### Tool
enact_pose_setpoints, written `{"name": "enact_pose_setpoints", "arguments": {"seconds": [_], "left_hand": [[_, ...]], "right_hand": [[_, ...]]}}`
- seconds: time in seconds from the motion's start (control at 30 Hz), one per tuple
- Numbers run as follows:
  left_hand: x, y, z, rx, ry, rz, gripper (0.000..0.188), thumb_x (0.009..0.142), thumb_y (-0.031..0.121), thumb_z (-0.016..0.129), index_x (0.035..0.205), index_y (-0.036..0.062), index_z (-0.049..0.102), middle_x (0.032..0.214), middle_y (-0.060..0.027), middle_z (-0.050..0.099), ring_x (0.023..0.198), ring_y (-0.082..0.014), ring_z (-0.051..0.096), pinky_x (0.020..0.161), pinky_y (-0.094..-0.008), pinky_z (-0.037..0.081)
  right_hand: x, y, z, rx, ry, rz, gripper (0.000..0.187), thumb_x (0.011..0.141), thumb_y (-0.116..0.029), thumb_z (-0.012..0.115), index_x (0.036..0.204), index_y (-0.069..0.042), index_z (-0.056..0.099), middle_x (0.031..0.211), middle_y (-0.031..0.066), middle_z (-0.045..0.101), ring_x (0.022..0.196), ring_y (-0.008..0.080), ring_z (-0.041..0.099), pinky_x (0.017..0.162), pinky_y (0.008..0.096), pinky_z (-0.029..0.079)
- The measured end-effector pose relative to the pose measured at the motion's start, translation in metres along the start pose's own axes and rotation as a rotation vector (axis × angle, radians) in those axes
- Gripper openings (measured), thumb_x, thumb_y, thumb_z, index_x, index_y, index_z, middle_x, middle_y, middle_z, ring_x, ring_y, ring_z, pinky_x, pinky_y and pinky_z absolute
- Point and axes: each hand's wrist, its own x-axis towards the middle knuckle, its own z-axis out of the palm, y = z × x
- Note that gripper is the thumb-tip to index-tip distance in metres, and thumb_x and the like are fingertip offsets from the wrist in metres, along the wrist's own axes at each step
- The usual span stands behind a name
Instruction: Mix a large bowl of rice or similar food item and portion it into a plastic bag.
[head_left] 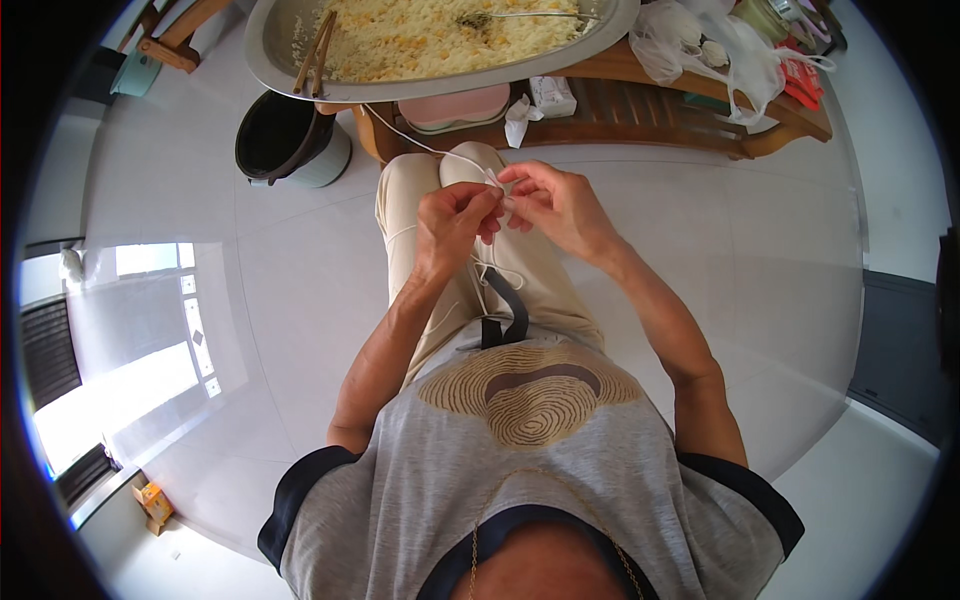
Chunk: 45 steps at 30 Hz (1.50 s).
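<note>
Above my lap, both hands work at a thin white string point(425, 148). My left hand point(452, 222) pinches it between thumb and fingertips. Close beside it, my right hand point(562, 205) has its thumb and bent fingers on the string, though its exact grip is partly hidden. One length of the string runs up toward the metal basin point(430, 97). More of it lies in loose loops over my beige trousers point(545, 285), near a dark strap point(508, 300). Any knot between the fingertips is too small to make out.
Yellowish-white rice point(420, 45) fills the basin, with chopsticks point(317, 55) and a metal utensil point(535, 15) on it. Below stand a wooden table point(640, 120), a pink-lidded container point(455, 107) and a tissue pack point(553, 97). A bin point(325, 160) is at left, plastic bags point(675, 45) at right.
</note>
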Motion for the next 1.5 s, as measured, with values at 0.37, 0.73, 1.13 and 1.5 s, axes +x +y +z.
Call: {"name": "enact_pose_setpoints", "arguments": {"seconds": [0.37,0.73,1.13,1.5], "left_hand": [[-0.002,-0.006,0.001,-0.08,-0.061,-0.017,0.022,0.084,0.016,0.055,0.088,-0.0051,0.059,0.071,-0.0058,0.059,0.057,-0.0084,0.051,0.05,-0.0202,0.041],[0.002,-0.015,0.003,0.066,-0.092,0.064,0.018,0.084,0.009,0.05,0.089,-0.0068,0.058,0.071,-0.0054,0.059,0.056,-0.0075,0.051,0.049,-0.0199,0.041],[-0.001,-0.017,0.007,0.449,0.012,0.211,0.014,0.079,0.007,0.051,0.084,-0.0042,0.058,0.067,-0.0041,0.058,0.056,-0.0075,0.051,0.05,-0.0198,0.041],[-0.004,-0.014,0.01,0.249,0.066,0.036,0.014,0.077,0.009,0.051,0.08,-0.0045,0.056,0.065,-0.0046,0.057,0.055,-0.0073,0.051,0.049,-0.0185,0.041]], "right_hand": [[0.006,0.017,-0.009,0.194,-0.067,0.064,0.014,0.081,-0.005,0.056,0.09,0.006,0.055,0.074,0.009,0.061,0.065,0.0127,0.061,0.057,0.0228,0.051],[0.006,0.023,-0.011,0.207,-0.053,0.097,0.013,0.082,-0.006,0.055,0.087,0.005,0.057,0.072,0.0078,0.061,0.061,0.0119,0.06,0.056,0.0228,0.05],[0.002,0.018,-0.003,-0.027,0.015,0.08,0.012,0.081,-0.005,0.051,0.084,0.005,0.057,0.068,0.0072,0.059,0.057,0.0105,0.059,0.052,0.0226,0.049],[0.004,0.031,0.0,0.04,0.165,0.045,0.01,0.077,-0.005,0.056,0.08,0.004,0.054,0.068,0.0066,0.059,0.059,0.0119,0.06,0.053,0.0222,0.049]]}}
